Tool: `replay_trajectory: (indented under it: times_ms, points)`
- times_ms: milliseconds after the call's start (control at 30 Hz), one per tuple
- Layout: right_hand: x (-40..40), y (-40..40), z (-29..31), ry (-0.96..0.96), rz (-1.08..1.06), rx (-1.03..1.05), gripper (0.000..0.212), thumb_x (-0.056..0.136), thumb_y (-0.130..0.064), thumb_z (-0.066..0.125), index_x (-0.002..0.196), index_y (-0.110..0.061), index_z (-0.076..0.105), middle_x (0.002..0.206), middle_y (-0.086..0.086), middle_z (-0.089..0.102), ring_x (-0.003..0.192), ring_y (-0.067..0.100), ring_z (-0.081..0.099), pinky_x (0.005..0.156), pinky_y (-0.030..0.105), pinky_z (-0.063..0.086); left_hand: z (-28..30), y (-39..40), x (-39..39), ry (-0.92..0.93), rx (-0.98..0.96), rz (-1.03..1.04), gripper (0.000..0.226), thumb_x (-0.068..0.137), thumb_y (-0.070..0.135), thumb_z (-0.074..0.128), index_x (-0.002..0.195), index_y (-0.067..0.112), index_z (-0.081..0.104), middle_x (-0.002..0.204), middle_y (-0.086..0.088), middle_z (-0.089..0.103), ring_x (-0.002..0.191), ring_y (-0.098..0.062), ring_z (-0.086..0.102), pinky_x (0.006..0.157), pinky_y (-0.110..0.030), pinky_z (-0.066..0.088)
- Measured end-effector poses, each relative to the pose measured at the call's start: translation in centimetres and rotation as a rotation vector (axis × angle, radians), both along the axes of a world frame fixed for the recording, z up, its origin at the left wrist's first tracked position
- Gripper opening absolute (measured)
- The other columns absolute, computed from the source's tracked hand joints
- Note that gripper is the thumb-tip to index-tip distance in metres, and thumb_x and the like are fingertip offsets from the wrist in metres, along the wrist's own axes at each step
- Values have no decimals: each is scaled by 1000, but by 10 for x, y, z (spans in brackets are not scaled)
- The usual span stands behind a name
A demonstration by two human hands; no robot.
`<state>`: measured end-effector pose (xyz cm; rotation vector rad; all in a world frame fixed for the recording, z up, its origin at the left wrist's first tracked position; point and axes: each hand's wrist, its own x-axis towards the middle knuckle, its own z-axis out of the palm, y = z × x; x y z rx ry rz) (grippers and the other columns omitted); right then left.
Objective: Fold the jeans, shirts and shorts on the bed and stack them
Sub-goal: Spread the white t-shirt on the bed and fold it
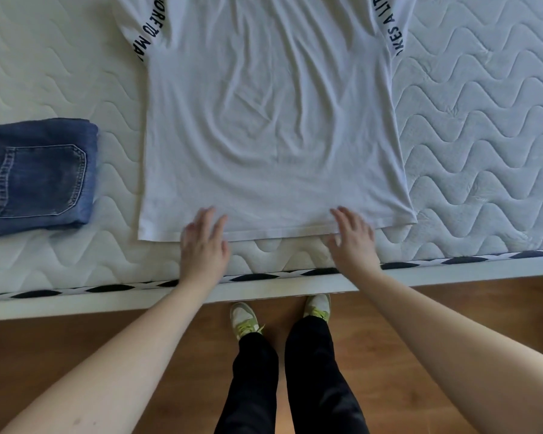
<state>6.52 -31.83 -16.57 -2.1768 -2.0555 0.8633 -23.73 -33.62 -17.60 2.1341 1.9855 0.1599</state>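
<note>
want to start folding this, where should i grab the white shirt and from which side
Pinch the shirt at its two hem corners, coming from the near edge of the bed. It lies flat, hem toward the person, and the left hand and right hand are already at the hem, fingers spread. Slide each outward to its corner. The jeans sit clear to the left.

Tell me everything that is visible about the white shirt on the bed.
The white shirt lies spread flat on the quilted mattress, its hem toward the person and its neck beyond the top of the frame. It looks like thin, soft knit cloth with shallow wrinkles across the body. Each short sleeve bears a white strip with black capital letters, only partly readable. The left hand and the right hand, fingers straight, rest on the hem. The folded jeans lie apart from it.
</note>
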Motion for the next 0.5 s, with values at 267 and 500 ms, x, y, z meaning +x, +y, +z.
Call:
replay_trajectory:
  times_ms: [267,500]
  points:
    - [-30,3,-25,-170,456,-118,58,104,-46,19,156,-34,-5,161,-11,-19,149,12,-16,118,37,-12,-34,2,33,201,-365,-377,61,99,52,8,150,38,-23,157,13,-31,143,-10,-31,117,-39,-17]
    - [58,7,-26,-304,263,-145,61,98,-57,8,153,-40,-14,161,-12,-21,147,10,-22,120,42,-10,-28,0,-24,267,-364,-267,61,92,54,-8,151,37,-18,160,13,-22,146,-9,-20,119,-42,-5]
